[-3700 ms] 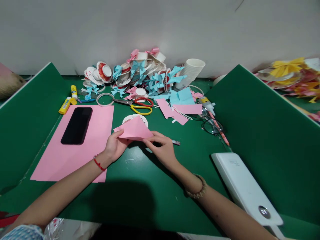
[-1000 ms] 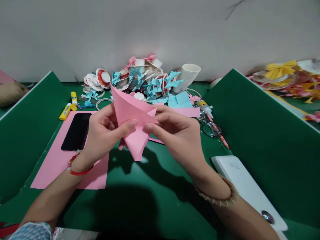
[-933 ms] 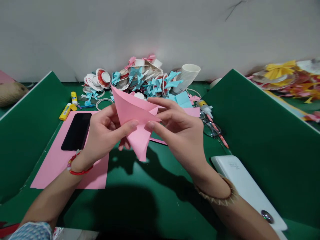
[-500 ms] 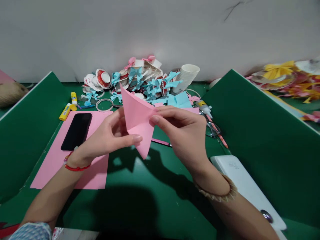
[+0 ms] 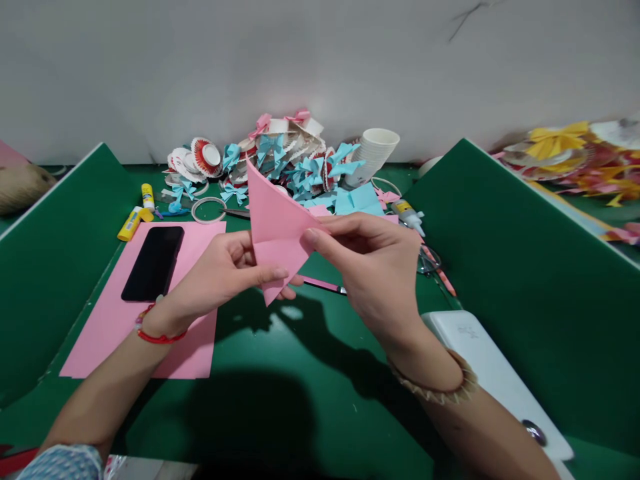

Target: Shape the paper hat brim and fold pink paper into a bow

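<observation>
A folded sheet of pink paper (image 5: 280,217) is held up above the green table, creased across its lower part, with one corner pointing up and another pointing down. My left hand (image 5: 220,273) grips its lower left, thumb on the front and fingers behind. At the right edge my right hand (image 5: 373,267) pinches the paper between thumb and fingers. Below and behind the paper lies a pink craft knife or pen (image 5: 323,285). Pink sheets (image 5: 193,353) rest under my left forearm, with a black phone (image 5: 153,263) on them.
Green partitions (image 5: 530,267) flank the table (image 5: 260,413). Along the back are blue paper bows (image 5: 307,173), stacked paper cups (image 5: 375,157), a tape roll (image 5: 209,210) and glue sticks (image 5: 131,224). Glasses (image 5: 427,260), a glue bottle (image 5: 407,215) and a white oblong device (image 5: 493,373) stand right.
The pink paper has turned slightly and its lower tip has swung left. My left hand has shifted a little right, its fingertips now showing beneath the paper. My right hand keeps its pinch.
</observation>
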`<state>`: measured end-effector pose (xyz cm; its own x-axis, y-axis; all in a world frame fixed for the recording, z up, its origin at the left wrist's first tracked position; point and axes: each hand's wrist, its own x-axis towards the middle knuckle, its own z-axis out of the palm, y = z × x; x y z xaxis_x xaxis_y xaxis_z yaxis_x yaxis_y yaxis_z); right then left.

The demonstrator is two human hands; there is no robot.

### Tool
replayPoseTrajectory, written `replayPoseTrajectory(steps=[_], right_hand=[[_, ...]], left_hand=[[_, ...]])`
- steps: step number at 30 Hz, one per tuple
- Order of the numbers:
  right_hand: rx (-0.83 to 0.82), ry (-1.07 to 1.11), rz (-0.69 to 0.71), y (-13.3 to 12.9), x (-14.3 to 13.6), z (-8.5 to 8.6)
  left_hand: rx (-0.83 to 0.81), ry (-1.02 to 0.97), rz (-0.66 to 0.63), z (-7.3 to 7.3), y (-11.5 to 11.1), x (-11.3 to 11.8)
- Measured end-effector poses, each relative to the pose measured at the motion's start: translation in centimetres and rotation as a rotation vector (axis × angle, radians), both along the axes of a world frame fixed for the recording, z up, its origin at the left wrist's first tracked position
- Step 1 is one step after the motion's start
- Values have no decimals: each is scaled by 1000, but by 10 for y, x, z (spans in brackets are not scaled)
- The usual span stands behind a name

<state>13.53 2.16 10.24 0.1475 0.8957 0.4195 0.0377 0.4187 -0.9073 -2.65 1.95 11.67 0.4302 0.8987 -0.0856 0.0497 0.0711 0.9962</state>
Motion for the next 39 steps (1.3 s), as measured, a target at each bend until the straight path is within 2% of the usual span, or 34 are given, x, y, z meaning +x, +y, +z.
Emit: replayPoseTrajectory(steps=[6,12,18,23,29,34,39], right_hand=[[-26,3,34,0,2,0],[-23,-58,85,-3,1,5],[-53,-77,96,-9,0,10],[-54,-73,91,-11,1,11],[-53,-78,95,-12,1,13],[-48,-79,88,-13,0,14],[-44,-83,69,-14,0,14]], left_hand=[[50,70,16,0,0,1],[225,130,275,2,-2,1],[326,224,442,3,-8,3],[365,157,416,5,-9,2],[305,80,197,13,-5,-16],[339,124,248,19,-6,-21],[352,127,264,18,-6,-19]])
